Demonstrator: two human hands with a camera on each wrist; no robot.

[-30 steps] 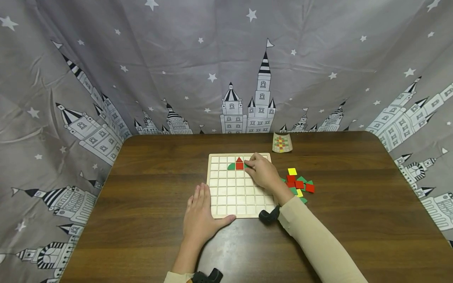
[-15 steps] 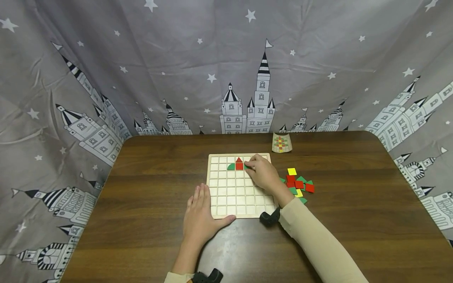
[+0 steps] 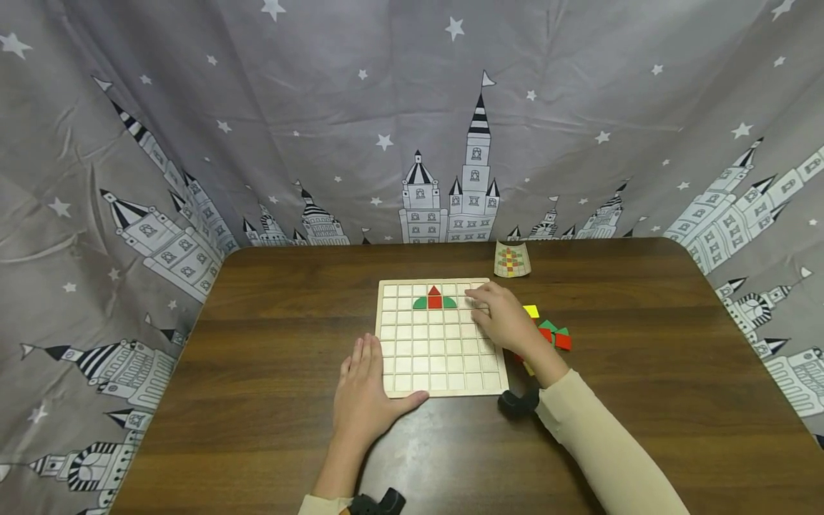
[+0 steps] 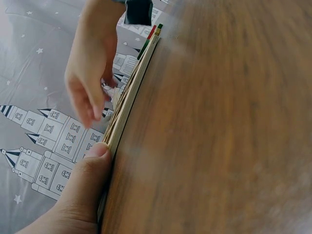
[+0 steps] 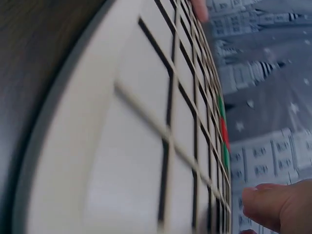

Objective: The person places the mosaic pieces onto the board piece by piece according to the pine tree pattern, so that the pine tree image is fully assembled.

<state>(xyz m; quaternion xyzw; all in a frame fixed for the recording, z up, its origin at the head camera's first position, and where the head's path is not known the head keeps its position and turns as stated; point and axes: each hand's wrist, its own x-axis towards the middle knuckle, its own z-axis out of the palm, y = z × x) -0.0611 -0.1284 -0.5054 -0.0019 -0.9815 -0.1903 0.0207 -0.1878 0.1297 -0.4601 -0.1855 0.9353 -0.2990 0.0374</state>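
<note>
A pale wooden grid board (image 3: 412,365) lies on the table. In its upper rows are a red triangle (image 3: 434,291), a red square (image 3: 435,302) below it, and a green quarter-round piece on each side, the left one (image 3: 420,303) and the right one (image 3: 449,302). My left hand (image 3: 365,400) rests at the board's lower left corner, fingers straight along the left edge and thumb at the front edge (image 4: 90,170). Over the board's right side hovers my right hand (image 3: 508,318), fingers slightly bent and apart, with nothing seen between them.
A loose pile of red, green and yellow pieces (image 3: 563,342) lies right of the board, partly hidden by the right hand and forearm. Behind the board stands a small curved pattern card (image 3: 512,260). A grey castle-print curtain (image 3: 322,107) hangs behind the table.
My right hand has let go of the right green piece and moved right, so that piece now shows fully beside the red square. The left hand stays in place.
</note>
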